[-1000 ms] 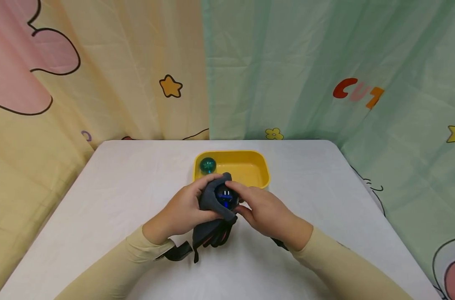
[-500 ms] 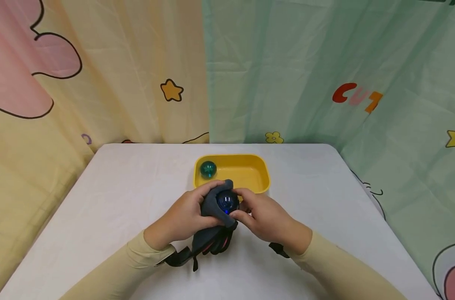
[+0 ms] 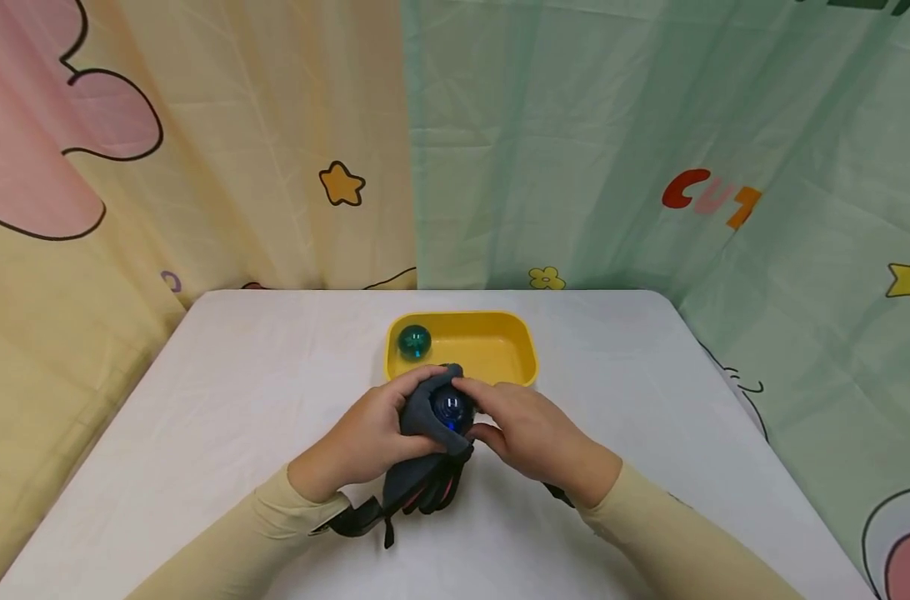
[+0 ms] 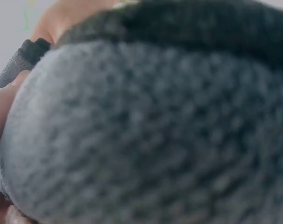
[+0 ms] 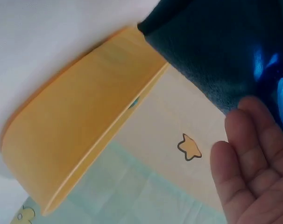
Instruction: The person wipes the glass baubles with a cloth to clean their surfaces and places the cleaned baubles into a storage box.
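In the head view my left hand [image 3: 361, 437] grips a dark grey soft cloth item [image 3: 417, 412] and holds its mouth spread, thumb in front. Its fuzzy surface [image 4: 146, 135] fills most of the left wrist view. Sitting in that mouth is a shiny, see-through blue ball [image 3: 451, 407]. My right hand [image 3: 537, 433] has index finger and thumb about the ball's right side. In the right wrist view the other fingers [image 5: 246, 144] extend loosely beside the cloth. Black finger-like folds with red edges [image 3: 434, 492] hang below the cloth; their kind is unclear.
A yellow tray [image 3: 533, 358] stands just beyond both hands, with a green see-through ball [image 3: 414, 342] in its left end. All of this is on a white table [image 3: 290, 350]. Patterned curtains [image 3: 500, 150] rise behind the table and at its sides.
The blue ball shifts slightly left and sits a little deeper in the cloth's mouth than half a second ago. The scene sits lower in the head view than one second ago.
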Motion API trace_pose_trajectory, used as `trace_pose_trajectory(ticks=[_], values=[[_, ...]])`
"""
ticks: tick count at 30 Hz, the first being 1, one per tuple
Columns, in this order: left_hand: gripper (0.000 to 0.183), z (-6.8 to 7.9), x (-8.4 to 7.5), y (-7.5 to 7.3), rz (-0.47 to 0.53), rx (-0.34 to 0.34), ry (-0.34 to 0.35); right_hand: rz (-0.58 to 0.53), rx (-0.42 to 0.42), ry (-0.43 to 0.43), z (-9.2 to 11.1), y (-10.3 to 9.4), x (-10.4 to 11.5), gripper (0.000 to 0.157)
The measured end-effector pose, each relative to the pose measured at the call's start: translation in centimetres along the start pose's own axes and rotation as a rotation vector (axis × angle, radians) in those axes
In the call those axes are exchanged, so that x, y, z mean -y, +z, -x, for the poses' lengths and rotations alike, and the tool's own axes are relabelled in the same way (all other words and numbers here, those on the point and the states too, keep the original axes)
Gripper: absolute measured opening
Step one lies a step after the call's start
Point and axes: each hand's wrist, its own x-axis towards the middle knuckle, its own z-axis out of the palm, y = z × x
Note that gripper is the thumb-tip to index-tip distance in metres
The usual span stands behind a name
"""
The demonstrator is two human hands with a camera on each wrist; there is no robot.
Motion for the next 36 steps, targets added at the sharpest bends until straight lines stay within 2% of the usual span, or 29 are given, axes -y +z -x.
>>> trace_pose_trajectory(ticks=[2, 6, 8, 10, 14, 17, 21, 23, 25, 29, 31, 33, 36], values=[[0.078, 0.02, -0.03, 0.10, -0.029, 0.009, 0.009, -0.070, 0.038, 0.029, 0.09, -0.06, -0.10, 0.063], [0.078, 0.08, -0.26, 0.17, -0.058, 0.019, 0.025, -0.311, 0.113, 0.129, 0.22, -0.13, -0.12, 0.056], [0.078, 0.07, -0.37, 0.13, -0.059, 0.017, 0.030, -0.386, 0.112, 0.163, 0.24, -0.11, -0.06, 0.053], [0.079, 0.04, -0.33, 0.05, -0.049, 0.004, 0.025, -0.409, 0.090, 0.161, 0.20, -0.03, 0.03, 0.052], [0.080, 0.02, -0.07, -0.16, -0.011, -0.027, 0.001, -0.338, 0.038, 0.082, 0.22, 0.11, 0.20, 0.063], [0.079, 0.03, -0.02, -0.31, 0.035, -0.030, -0.015, -0.199, 0.005, -0.009, 0.19, 0.18, 0.14, 0.071], [0.079, 0.16, 0.01, -0.31, 0.060, -0.008, -0.016, 0.025, -0.057, -0.077, 0.19, 0.29, -0.08, 0.068], [0.079, 0.14, 0.00, -0.19, 0.045, 0.001, -0.007, 0.049, -0.060, -0.064, 0.27, 0.24, -0.16, 0.066], [0.079, 0.14, 0.02, -0.06, 0.020, 0.002, -0.004, -0.020, -0.032, -0.029, 0.29, 0.16, -0.14, 0.064], [0.078, 0.13, 0.05, 0.13, -0.011, 0.005, -0.003, -0.278, 0.049, 0.102, 0.22, 0.18, -0.10, 0.055], [0.078, 0.17, 0.05, 0.17, -0.009, 0.004, -0.009, -0.372, 0.064, 0.142, 0.20, 0.24, -0.10, 0.051], [0.078, 0.22, 0.02, 0.16, -0.004, -0.002, -0.019, -0.412, 0.066, 0.157, 0.14, 0.30, -0.08, 0.049], [0.081, 0.28, -0.03, 0.06, 0.002, -0.023, -0.033, -0.411, 0.053, 0.114, 0.09, 0.30, 0.04, 0.053]])
